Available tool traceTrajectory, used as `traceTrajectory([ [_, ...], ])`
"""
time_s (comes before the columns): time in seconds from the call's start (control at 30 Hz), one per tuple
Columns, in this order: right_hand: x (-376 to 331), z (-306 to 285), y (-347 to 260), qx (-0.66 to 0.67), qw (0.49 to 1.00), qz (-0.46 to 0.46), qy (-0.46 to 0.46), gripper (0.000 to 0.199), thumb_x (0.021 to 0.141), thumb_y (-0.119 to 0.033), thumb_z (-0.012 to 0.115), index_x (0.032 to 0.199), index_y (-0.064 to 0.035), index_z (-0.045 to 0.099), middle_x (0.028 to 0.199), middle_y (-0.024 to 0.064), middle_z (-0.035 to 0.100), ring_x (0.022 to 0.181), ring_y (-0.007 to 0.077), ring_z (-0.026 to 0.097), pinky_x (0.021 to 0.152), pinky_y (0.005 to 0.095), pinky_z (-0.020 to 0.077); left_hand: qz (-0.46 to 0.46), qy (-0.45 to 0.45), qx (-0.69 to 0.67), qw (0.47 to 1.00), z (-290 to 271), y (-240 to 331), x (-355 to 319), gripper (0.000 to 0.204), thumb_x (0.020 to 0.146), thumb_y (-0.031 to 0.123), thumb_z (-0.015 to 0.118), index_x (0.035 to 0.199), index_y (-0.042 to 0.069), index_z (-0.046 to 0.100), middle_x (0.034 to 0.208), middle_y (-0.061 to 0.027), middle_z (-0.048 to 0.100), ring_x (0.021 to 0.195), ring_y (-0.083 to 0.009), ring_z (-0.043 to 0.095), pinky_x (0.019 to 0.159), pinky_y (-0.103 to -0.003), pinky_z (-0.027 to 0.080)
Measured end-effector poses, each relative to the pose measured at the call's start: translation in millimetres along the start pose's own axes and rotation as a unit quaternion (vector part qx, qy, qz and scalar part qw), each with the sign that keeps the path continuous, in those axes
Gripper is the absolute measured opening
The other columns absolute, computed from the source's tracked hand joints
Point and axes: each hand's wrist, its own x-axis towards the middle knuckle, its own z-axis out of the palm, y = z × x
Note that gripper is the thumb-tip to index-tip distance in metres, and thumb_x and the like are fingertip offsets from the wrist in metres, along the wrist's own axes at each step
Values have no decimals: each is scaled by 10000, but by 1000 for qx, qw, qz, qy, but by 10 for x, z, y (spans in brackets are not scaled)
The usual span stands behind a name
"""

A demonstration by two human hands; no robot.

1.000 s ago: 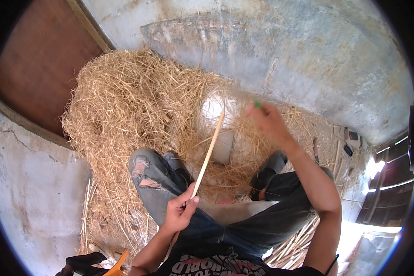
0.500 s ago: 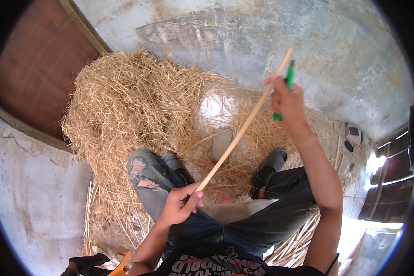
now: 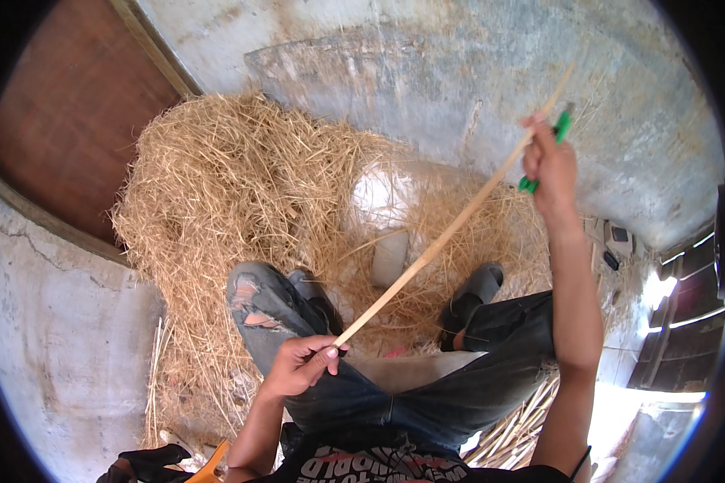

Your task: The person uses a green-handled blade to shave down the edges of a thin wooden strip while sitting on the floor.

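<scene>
Straw pile [image 3: 242,201] behind; stick [image 3: 451,229] spans left hand [image 3: 298,364] to right hand [image 3: 549,165]

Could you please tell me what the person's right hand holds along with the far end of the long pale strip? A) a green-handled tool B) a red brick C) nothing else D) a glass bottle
A: the right hand grips a green-handled tool against the upper end of the long pale strip, whose lower end the left hand pinches above the knees.

The left hand [image 3: 302,364] pinches the near end of a long stick [image 3: 451,229]; the raised right hand [image 3: 549,165] holds its far part with a green tool [image 3: 557,137], above straw [image 3: 242,185].
</scene>
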Motion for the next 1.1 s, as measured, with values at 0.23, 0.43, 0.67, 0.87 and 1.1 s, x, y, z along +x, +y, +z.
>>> traceTrajectory([
  [0.23,-874,683,275,-168,955,35,-240,313,951,-363,737,880,-58,749,593,-73,531,516,52,432,480,273,334,71,26,-95,993,314,30,273,293,1086,162,510,1274,-21,640,740,-24,621,455,-27,454,430,-187,347],
  [0.43,-1506,886,346,-156,904,-28,-397,244,939,-272,746,871,-41,703,593,10,564,533,81,518,506,302,384,111,117,-135,978,756,69,622,291,1078,167,532,1282,-22,617,811,-40,673,522,-44,540,500,-198,424],
  [0.67,-1178,732,575,-268,824,-143,-479,224,933,-235,696,937,-12,682,677,179,603,590,366,571,572,417,463,325,315,281,846,624,286,636,381,936,110,692,1279,-43,629,1048,-182,676,940,-261,660,856,-368,524],
  [0.87,-992,541,231,-416,719,-160,-533,157,804,-116,700,959,-127,721,728,155,643,704,382,647,635,488,482,387,381,539,644,234,777,440,436,859,143,751,1260,-4,663,1083,-174,677,981,-312,644,979,-428,470],
  [1.1,-785,407,255,-506,671,-263,-473,324,683,-71,711,971,-213,755,740,111,675,734,358,668,659,464,505,126,68,423,895,-45,490,371,399,920,192,726,1282,34,673,895,-142,707,785,-273,697,725,-372,549],
])
